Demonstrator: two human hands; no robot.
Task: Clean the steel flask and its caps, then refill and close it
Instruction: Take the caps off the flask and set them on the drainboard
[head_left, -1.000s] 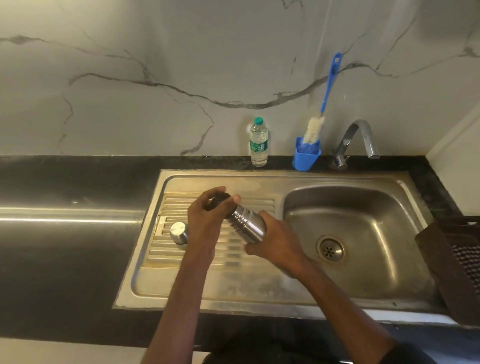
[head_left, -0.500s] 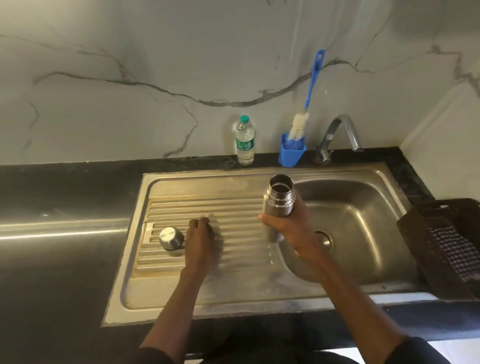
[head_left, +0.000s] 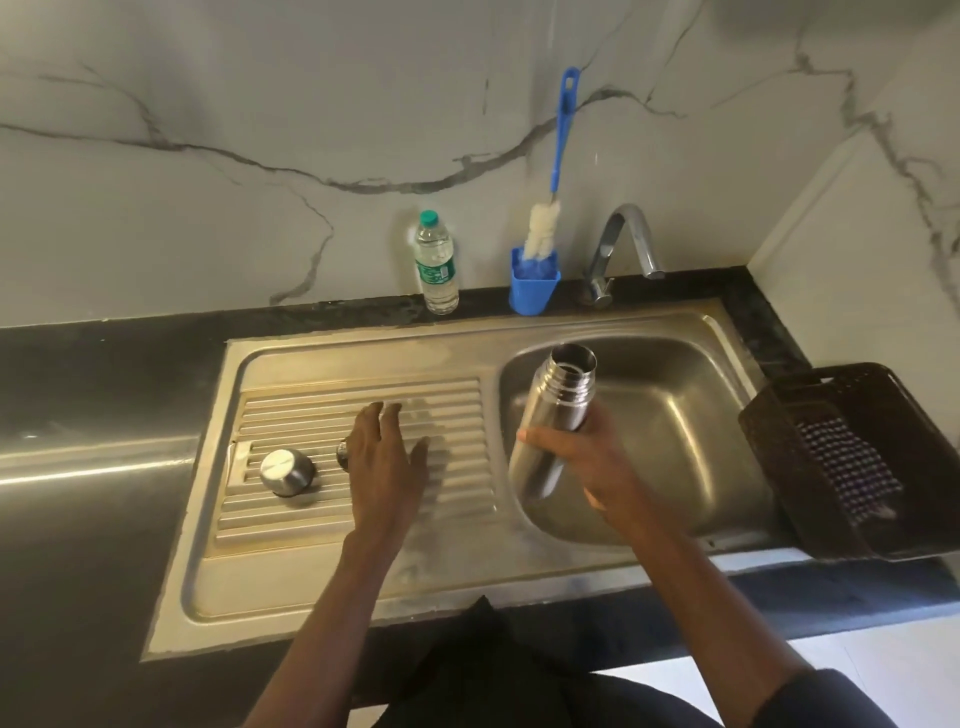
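Right hand (head_left: 576, 457) grips tall polished steel flask (head_left: 553, 415) round its middle, mouth open, tilted above basin of stainless steel sink (head_left: 363, 358). Left hand (head_left: 387, 467) spread flat, fingers loose, holding nothing, over sink's ribbed drainboard. Domed steel outer cap (head_left: 287, 470) rests on drainboard; small dark inner cap (head_left: 343, 453) just beside left hand. Flask looks rigid, smooth, likely slippery wet; mid-body wrap below threads seems safest hold.

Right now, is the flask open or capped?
Open: the flask, gripped by the right hand, shows a bare threaded mouth; a cap lies on the drainboard.
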